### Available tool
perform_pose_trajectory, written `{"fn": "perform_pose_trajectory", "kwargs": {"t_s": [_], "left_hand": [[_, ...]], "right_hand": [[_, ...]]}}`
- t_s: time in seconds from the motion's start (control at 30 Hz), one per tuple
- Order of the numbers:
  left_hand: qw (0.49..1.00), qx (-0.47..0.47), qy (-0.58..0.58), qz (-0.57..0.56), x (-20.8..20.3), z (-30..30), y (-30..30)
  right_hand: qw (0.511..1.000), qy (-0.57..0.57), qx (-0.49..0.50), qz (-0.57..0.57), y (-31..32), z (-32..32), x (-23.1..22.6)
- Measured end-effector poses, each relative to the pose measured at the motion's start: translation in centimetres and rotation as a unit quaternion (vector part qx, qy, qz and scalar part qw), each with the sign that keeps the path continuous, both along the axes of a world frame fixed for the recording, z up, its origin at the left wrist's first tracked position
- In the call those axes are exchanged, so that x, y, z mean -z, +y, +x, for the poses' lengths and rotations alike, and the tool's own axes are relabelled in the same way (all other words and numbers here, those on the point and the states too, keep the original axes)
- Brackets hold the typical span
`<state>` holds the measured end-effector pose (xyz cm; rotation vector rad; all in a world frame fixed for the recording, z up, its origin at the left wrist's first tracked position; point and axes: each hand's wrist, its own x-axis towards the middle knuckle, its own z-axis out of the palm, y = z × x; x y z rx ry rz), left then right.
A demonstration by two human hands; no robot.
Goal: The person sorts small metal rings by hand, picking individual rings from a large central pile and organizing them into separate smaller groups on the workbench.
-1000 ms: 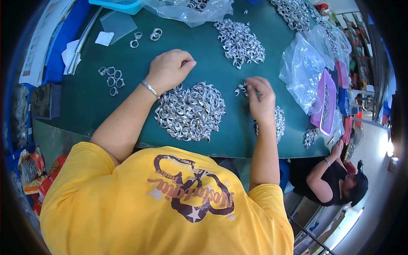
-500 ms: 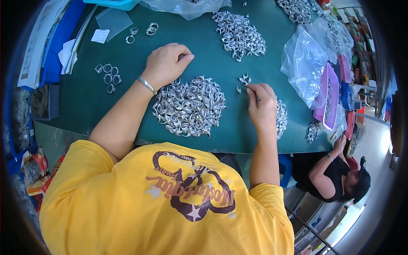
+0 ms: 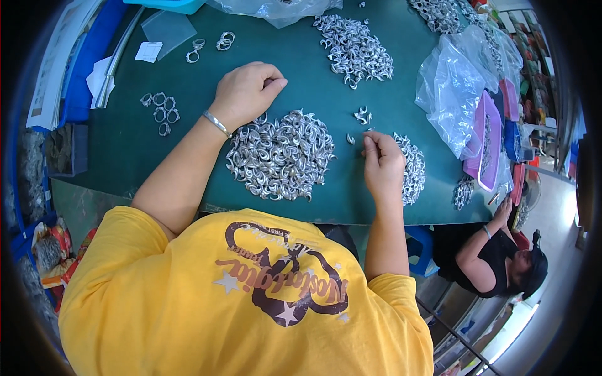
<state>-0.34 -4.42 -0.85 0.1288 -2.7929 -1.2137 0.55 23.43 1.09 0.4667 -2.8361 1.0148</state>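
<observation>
My left hand (image 3: 246, 94) rests curled on the table behind a large heap of silver crescent-shaped metal pieces (image 3: 280, 156); whatever its folded fingers may hold is hidden. My right hand (image 3: 384, 164) is to the right of that heap, thumb and fingers drawn together. Just ahead of its fingertips lie a few loose crescent pieces (image 3: 362, 115), and one single piece (image 3: 350, 139) sits to the left of the thumb. Whether a piece is pinched in the fingers is too small to tell. A smaller heap of crescents (image 3: 414, 169) is partly covered by this hand.
Another crescent heap (image 3: 354, 50) lies farther back on the green table (image 3: 188, 150). At the left are several silver rings (image 3: 160, 114). A clear plastic bag (image 3: 448, 94) and a purple tray (image 3: 492, 169) stand right. Another person (image 3: 483, 250) sits at the right edge.
My right hand has drawn back slightly toward me, uncovering more of the small heap. The single loose piece lies a little nearer to me. My left hand has hardly moved.
</observation>
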Motion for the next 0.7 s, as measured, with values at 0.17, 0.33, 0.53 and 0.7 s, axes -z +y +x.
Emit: {"fn": "perform_pose_trajectory", "kwargs": {"t_s": [0.17, 0.33, 0.53, 0.7], "left_hand": [[1.000, 0.002, 0.019, 0.003, 0.2, -0.1, 0.1], [1.000, 0.003, 0.013, 0.000, 0.1, 0.0, 0.0], [1.000, 0.004, 0.015, 0.003, 0.2, -0.1, 0.0], [1.000, 0.009, 0.010, -0.005, -0.2, -0.2, 0.2]], "right_hand": [[0.993, 0.078, -0.085, 0.000, -1.0, 0.3, 0.4], [0.998, -0.027, -0.045, -0.025, -0.5, 0.4, -0.2], [1.000, 0.020, 0.008, -0.009, 0.0, 0.2, -1.0], [0.993, 0.106, -0.038, 0.034, -1.0, 0.9, 0.9]]}}
